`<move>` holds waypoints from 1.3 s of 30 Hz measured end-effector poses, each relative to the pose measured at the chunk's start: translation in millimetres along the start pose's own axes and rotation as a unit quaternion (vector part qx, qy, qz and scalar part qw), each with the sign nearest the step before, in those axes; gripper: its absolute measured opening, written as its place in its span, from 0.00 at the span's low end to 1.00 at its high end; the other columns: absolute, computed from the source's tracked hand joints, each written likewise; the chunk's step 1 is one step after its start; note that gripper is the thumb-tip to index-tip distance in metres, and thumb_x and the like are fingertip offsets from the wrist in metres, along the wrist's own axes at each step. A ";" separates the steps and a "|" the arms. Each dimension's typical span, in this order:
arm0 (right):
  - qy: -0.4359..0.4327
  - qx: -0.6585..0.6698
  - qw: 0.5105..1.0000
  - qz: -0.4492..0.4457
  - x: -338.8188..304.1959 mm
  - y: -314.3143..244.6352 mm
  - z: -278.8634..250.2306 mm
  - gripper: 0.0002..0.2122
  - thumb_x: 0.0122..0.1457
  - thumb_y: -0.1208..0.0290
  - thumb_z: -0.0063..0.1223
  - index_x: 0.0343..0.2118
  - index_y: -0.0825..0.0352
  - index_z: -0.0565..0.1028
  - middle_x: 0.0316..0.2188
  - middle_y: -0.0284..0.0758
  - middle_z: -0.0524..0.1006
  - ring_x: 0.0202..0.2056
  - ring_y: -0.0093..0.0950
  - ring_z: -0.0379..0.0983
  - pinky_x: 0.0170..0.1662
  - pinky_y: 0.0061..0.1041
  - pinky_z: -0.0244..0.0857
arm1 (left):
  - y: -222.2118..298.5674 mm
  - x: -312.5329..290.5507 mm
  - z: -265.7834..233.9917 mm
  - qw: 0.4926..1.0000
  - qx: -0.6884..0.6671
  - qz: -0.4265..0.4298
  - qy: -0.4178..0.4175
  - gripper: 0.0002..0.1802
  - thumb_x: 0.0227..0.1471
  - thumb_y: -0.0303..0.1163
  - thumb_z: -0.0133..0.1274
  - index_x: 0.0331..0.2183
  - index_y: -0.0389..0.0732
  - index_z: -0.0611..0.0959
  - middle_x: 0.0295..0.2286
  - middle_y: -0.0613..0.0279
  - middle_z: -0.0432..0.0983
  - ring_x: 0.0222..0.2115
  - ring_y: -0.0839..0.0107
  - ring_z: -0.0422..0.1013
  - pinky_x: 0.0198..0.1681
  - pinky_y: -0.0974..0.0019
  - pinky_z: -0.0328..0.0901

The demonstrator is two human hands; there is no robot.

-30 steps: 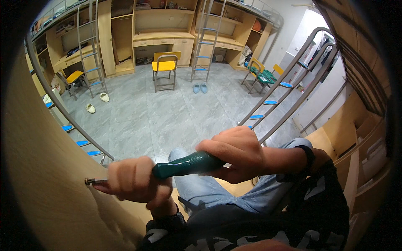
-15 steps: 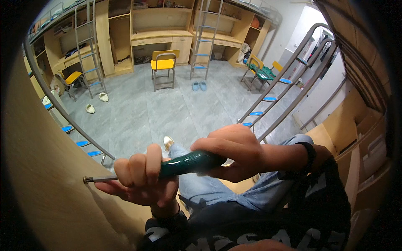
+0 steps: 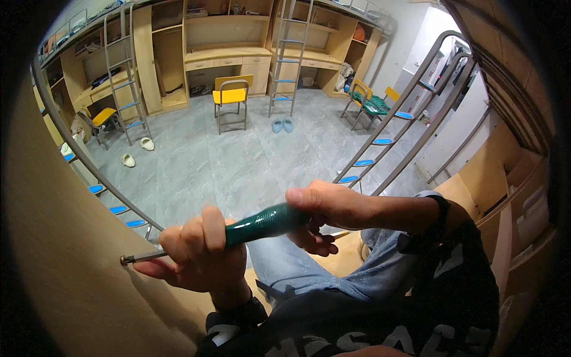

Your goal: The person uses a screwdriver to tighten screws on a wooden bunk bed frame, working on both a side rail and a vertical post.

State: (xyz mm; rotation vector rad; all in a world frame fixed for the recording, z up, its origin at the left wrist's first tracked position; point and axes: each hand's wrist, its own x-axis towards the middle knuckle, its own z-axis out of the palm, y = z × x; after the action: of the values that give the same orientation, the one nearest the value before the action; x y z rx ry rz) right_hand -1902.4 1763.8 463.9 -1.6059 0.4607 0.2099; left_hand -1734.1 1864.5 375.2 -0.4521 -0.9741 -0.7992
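A screwdriver (image 3: pixel 264 225) with a glossy dark green handle and a metal shaft lies across the front of me. My left hand (image 3: pixel 199 253) is wrapped round the shaft and the front of the handle, its thumb stretched toward the tip. At the handle's rear end is my right hand (image 3: pixel 324 208), thumb on top and the other fingers loosely curled below. The tip meets a small brass-coloured screw (image 3: pixel 124 260) that sticks out of the wooden panel (image 3: pixel 77 238) on my left. How deep the screw sits is hidden.
Metal bunk ladders with blue treads rise at the left and right (image 3: pixel 380 141). Across the grey tiled floor (image 3: pixel 196 154) stand a yellow chair (image 3: pixel 231 95), wooden desks and blue slippers (image 3: pixel 282 125). Pale slippers (image 3: pixel 128 160) lie at the left. Wooden shelving (image 3: pixel 511 208) is close on my right.
My right hand has loosened and shifted back along the handle, its lower fingers now dropped away from it. The left hand keeps its hold, and the tip stays at the screw.
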 end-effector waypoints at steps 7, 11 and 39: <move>0.001 -0.013 0.996 -0.085 -6.2 0.4 -2.2 0.24 0.63 0.49 0.35 0.24 0.68 0.70 0.14 0.34 0.71 0.13 0.21 0.69 0.15 0.16 0.59 | 8.5 1.7 4.4 0.997 -0.052 0.049 0.025 0.18 0.57 0.44 0.42 0.21 0.45 0.67 0.19 0.69 0.60 0.30 0.76 0.59 0.19 0.73 0.65; 0.009 -0.029 0.993 -0.115 -10.4 -0.4 -0.6 0.20 0.64 0.55 0.36 0.28 0.68 0.70 0.14 0.33 0.71 0.14 0.20 0.69 0.17 0.15 0.59 | 11.5 -1.0 7.0 0.992 -0.077 0.083 0.053 0.14 0.57 0.39 0.42 0.24 0.42 0.70 0.20 0.67 0.61 0.29 0.76 0.59 0.14 0.75 0.63; 0.194 -0.539 0.702 -0.423 1.0 6.0 -2.0 0.20 0.47 0.65 0.63 0.42 0.68 0.71 0.23 0.35 0.76 0.20 0.27 0.73 0.22 0.20 0.66 | 15.6 10.8 9.5 0.932 -0.335 0.139 -0.016 0.08 0.54 0.33 0.47 0.26 0.41 0.72 0.21 0.66 0.63 0.19 0.78 0.56 0.18 0.76 0.54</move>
State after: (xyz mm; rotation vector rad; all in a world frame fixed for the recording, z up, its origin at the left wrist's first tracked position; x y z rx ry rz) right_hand -1904.3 1761.5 458.1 -2.8725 -0.2348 -0.7302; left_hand -1723.9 1876.5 389.4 -1.1719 -0.6223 -0.8542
